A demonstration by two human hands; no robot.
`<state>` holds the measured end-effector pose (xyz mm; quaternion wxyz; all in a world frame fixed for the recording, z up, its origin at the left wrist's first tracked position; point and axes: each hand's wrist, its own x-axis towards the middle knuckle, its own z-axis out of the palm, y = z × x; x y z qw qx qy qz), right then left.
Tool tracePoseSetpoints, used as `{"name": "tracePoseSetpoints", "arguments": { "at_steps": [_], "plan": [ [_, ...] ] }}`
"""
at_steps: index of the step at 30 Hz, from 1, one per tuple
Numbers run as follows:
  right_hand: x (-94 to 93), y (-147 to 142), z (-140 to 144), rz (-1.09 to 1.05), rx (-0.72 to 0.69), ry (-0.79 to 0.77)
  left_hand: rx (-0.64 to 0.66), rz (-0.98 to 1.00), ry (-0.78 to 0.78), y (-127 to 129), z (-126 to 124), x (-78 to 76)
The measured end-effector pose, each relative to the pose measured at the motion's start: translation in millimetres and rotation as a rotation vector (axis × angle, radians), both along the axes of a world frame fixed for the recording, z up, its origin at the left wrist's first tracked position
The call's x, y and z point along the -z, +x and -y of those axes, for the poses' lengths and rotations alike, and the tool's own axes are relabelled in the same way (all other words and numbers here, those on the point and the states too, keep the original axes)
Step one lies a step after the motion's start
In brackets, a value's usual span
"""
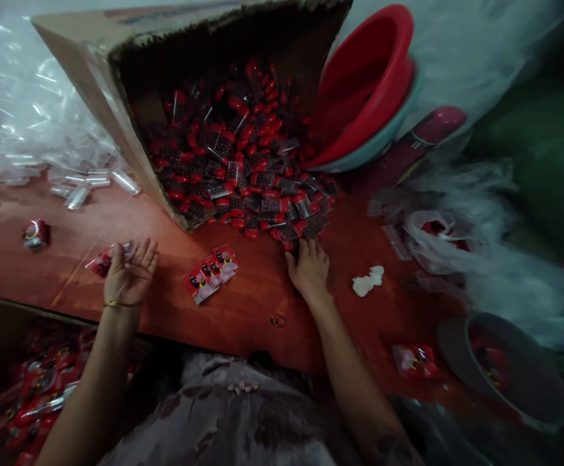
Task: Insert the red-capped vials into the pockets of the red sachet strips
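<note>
My left hand [129,275] is turned palm up over the tabletop, fingers stretched and thumb apart. A small red packet [101,261] lies just beside its thumb; whether they touch is unclear. My right hand [310,265] reaches flat to the near edge of a heap of small clear containers with red caps [243,171], its fingertips at the closest pieces. I see nothing gripped in it. The heap spills from a cardboard box [141,162] tipped on its side. Between my hands several red printed cards [213,272] lie overlapping.
Clear plastic tubes [78,188] lie left of the box. A red basin [393,45] leans at its right, near a dark red bottle [412,145]. A grey bucket [456,353] and white scraps [368,281] are on the right. Red packets [44,395] fill a container below left.
</note>
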<state>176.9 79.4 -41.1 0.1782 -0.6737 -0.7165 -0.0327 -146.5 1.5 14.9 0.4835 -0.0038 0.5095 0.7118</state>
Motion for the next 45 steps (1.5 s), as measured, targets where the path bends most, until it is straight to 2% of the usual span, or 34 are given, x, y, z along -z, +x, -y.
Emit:
{"name": "tracePoseSetpoints", "arguments": {
  "at_steps": [1,3,5,7,9,11,13,17,23,28,38,45],
  "plan": [
    [2.8,2,0,0.034,-0.017,-0.008,-0.004,-0.023,-0.004,-4,1,1.1],
    [6.1,0,8,0.078,-0.055,-0.015,0.073,-0.169,-0.029,5,1,3.5],
    [7.2,-9,22,0.096,-0.063,-0.025,0.241,-0.517,-0.043,31,-3,6.4],
    [8.4,-18,34,0.089,-0.053,-0.046,0.492,-1.004,-0.012,59,-11,10.7],
    [10.5,-23,43,0.060,-0.053,-0.045,0.676,-1.436,-0.005,80,-21,17.5],
    [12.8,-23,48,0.021,-0.066,-0.022,0.802,-1.705,-0.031,90,-30,26.3],
    [13.4,-20,52,-0.016,-0.083,-0.003,0.881,-1.825,-0.054,93,-34,35.4],
    [5.5,-20,58,-0.075,-0.131,0.038,0.871,-1.869,-0.020,92,-31,46.8],
    [-7.4,-41,64,-0.191,-0.286,0.094,0.872,-1.883,-0.101,91,-32,47.8],
    [-5.4,-46,66,-0.229,-0.318,0.099,0.897,-1.958,-0.127,89,-41,48.7],
    [-5.0,-48,70,-0.305,-0.352,0.113,0.845,-1.816,-0.159,90,-52,43.4],
    [-0.4,-48,72,-0.334,-0.372,0.089,0.874,-1.827,-0.096,91,-52,43.1]
  ]
}}
